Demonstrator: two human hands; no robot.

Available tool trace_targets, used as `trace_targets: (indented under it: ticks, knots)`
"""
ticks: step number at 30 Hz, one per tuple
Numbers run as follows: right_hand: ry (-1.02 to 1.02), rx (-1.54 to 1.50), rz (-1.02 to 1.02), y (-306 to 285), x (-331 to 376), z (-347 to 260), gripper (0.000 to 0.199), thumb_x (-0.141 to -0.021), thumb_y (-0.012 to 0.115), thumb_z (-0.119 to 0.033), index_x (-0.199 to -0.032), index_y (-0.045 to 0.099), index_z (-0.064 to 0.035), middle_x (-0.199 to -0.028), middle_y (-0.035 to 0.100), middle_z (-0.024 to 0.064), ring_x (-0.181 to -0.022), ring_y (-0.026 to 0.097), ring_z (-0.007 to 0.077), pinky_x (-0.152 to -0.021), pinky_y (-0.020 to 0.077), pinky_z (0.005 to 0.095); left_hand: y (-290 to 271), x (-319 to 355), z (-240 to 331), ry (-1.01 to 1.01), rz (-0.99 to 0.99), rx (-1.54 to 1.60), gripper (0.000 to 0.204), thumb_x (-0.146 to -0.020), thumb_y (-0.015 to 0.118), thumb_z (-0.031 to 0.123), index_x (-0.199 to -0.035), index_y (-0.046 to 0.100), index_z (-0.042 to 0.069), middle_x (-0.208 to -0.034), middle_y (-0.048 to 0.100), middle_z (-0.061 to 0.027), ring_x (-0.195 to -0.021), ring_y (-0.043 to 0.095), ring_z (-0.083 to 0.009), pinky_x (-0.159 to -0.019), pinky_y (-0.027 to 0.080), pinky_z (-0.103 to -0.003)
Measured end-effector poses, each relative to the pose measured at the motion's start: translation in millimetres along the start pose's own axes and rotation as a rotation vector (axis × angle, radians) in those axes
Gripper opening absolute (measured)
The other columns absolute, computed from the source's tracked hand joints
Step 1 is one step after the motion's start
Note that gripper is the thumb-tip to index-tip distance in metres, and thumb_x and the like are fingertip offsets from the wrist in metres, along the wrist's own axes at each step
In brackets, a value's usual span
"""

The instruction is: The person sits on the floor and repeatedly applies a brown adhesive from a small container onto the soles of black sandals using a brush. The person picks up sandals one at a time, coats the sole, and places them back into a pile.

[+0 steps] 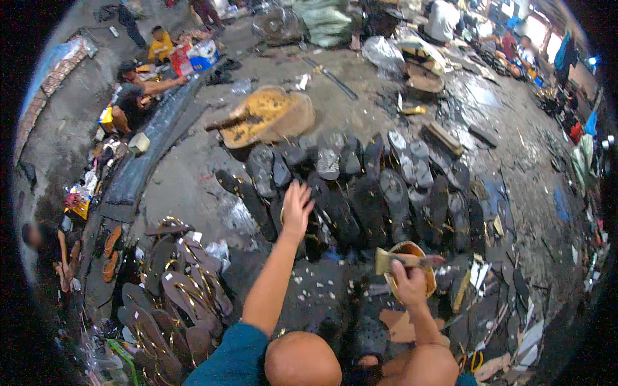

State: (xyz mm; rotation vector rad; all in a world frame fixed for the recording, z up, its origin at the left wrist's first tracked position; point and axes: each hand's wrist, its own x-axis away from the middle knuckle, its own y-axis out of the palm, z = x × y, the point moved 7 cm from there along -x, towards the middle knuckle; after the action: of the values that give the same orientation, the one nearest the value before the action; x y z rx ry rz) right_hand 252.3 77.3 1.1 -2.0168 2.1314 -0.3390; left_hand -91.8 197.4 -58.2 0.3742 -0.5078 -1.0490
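My right hand (411,283) is closed round a flat brush (384,262), its pale bristle end pointing left. The brush lies across the mouth of a tan-rimmed bowl (407,247), whose contents are mostly hidden. My left hand (297,209) reaches forward, fingers stretched out and nothing visible in them. It is over the near left part of several dark sandal soles (367,206) laid close together in rows. Whether its fingertips touch a sole I cannot tell. Beside my left forearm stands a cluster of dark sandals (187,299) with shiny gold straps.
Beyond the soles lies a tan, stained board (270,119) with a stick-like piece on it. Scraps and strips (479,276) litter the right side. A long grey slab (148,157) runs along the left, where a person (132,96) crouches. Brown sandals (111,254) lie nearer.
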Motion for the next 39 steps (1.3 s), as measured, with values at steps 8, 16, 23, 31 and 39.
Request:
trace_targets:
  ticks: [8,16,23,31,39]
  knots:
    - [-0.247,0.913,-0.02,-35,-33,63,0.033,-0.084,0.069,-0.032,-0.1,0.066,-0.0032,-0.095,0.065,0.0214,-0.089,0.062,0.0395,-0.078,0.0482,0.0485,-223,368,-20,0.149,0.703,-2.138,0.078,-0.076,0.075,0.031,-0.137,0.039,-0.002,-0.145,0.028,-0.0269,-0.135,0.027,-0.0412,-0.107,0.031,-0.05]
    - [-0.068,0.959,-0.076,-94,3,59,0.036,-0.08,0.072,-0.032,-0.081,0.06,0.002,-0.072,0.064,0.0199,-0.065,0.061,0.0398,-0.061,0.0466,0.0483,-301,363,-56,-0.152,0.653,-1.82,0.08,-0.075,0.076,0.029,-0.138,0.038,-0.001,-0.141,0.031,-0.0266,-0.133,0.031,-0.0406,-0.105,0.034,-0.049]
    - [-0.056,0.82,-0.221,-98,46,56,0.034,-0.077,0.074,-0.026,-0.09,0.059,0.001,-0.078,0.065,0.0202,-0.071,0.062,0.0394,-0.065,0.0483,0.0461,-288,327,-78,-0.162,0.506,-1.636,0.082,-0.074,0.077,0.028,-0.139,0.036,0.0,-0.138,0.032,-0.0262,-0.13,0.033,-0.04,-0.103,0.037,-0.048]
    - [-0.176,0.749,0.071,-120,62,69,0.031,-0.08,0.073,-0.024,-0.092,0.059,0.0013,-0.08,0.064,0.0205,-0.077,0.062,0.0396,-0.067,0.0484,0.0431,-209,294,-25,0.206,0.368,-1.374,0.084,-0.073,0.079,0.026,-0.14,0.034,0.001,-0.135,0.035,-0.0259,-0.127,0.036,-0.0393,-0.101,0.04,-0.047]
    - [0.206,0.142,-0.352,-80,73,67,0.036,-0.084,0.071,-0.025,-0.11,0.062,-0.0015,-0.097,0.068,0.0139,-0.076,0.065,0.0229,-0.067,0.052,0.0363,-92,261,-42,0.111,-0.349,-1.237,0.062,-0.074,0.081,0.027,-0.126,0.053,0.004,-0.13,0.053,-0.0179,-0.12,0.053,-0.0336,-0.105,0.04,-0.042]
